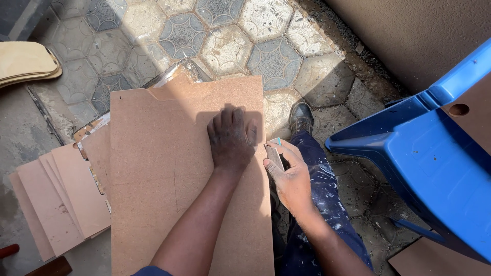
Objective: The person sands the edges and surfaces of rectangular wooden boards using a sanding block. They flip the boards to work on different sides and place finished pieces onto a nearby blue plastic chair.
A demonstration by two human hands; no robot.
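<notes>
A large brown board [169,179] was seen lying flat across the person's lap, its far end reaching over the tiled floor [225,46]. The left hand [231,138] was pressed palm-down on the board near its right edge, fingers spread and flat, nothing being gripped. The right hand [289,176] was held just beside that same edge, its grip closed on a small block [274,155], which was set against the board's edge. A notch was noted at the board's far left corner. A stack of smaller boards [61,199] was observed on the floor to the left, touching or just beside the large board. A blue plastic chair [429,158] was standing to the right, near the person's paint-spattered trouser leg [322,189] and shoe [302,117]. Pale curved panels [25,61] were lying at the upper left, well apart.
</notes>
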